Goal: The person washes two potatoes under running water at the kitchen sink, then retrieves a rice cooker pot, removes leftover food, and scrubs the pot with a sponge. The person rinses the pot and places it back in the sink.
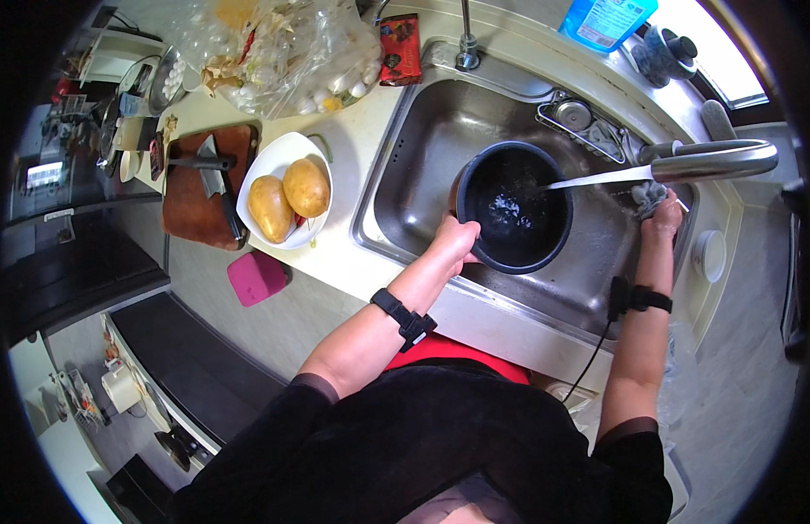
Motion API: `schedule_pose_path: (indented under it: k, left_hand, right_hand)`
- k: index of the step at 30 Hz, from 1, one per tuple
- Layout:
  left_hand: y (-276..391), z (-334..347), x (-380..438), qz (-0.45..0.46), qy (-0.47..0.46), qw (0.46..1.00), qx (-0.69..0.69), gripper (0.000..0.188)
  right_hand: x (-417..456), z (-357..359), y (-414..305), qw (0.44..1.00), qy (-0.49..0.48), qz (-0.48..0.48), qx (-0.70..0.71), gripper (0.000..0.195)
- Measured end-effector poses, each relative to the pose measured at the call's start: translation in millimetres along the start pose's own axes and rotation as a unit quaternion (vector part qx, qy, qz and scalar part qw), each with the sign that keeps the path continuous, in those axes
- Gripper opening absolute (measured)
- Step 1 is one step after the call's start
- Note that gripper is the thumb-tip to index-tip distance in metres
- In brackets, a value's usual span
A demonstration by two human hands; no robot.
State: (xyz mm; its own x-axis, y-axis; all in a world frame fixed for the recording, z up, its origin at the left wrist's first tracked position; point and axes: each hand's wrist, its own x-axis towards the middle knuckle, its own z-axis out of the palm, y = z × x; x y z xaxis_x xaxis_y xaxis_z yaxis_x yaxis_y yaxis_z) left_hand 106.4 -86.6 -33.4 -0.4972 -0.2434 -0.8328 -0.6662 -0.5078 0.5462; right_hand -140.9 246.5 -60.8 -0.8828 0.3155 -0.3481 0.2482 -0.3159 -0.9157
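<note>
My left hand (458,241) grips the near-left rim of a dark round pot (515,245), which is over the stainless steel sink basin (418,150). Water runs from the curved metal faucet (712,164) into the pot, and light glints on the water inside. At the sink's right side, my right hand (664,216) holds a wet grey cloth (648,196), fingers partly hidden. A wire caddy (591,139) with a round tin and another cloth hangs at the sink's back wall. Both forearms wear black straps; a cable runs from the right one.
Left of the sink stand a white bowl (316,230) with two potatoes (270,208) and a cutting board (195,209) with knives (209,173). Plastic bags of eggs (300,65) and a red packet (400,52) lie behind. A blue bottle (608,23) stands on the back ledge.
</note>
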Motion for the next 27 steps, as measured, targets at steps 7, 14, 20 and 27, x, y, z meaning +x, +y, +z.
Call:
schedule_pose_path:
  k: [7,14,20,27]
  left_hand:
    - [15,-7,-3,-0.015,-0.038,0.999,0.007,0.035]
    - [14,-41,10,-0.038,0.009,0.998,-0.046,0.032]
    - [16,-61,23,-0.031,0.01,0.995,-0.096,0.033]
    - [5,-75,31,-0.025,-0.004,0.987,-0.16,0.032]
  right_hand:
    - [4,-4,-7,0.986,0.033,-0.072,-0.144,0.022]
    - [-160,109,24,0.965,-0.118,-0.045,-0.228,0.051]
    - [-207,136,69,0.86,-0.332,-0.112,-0.37,0.033]
    - [-141,65,112,0.747,-0.312,-0.042,-0.586,0.027]
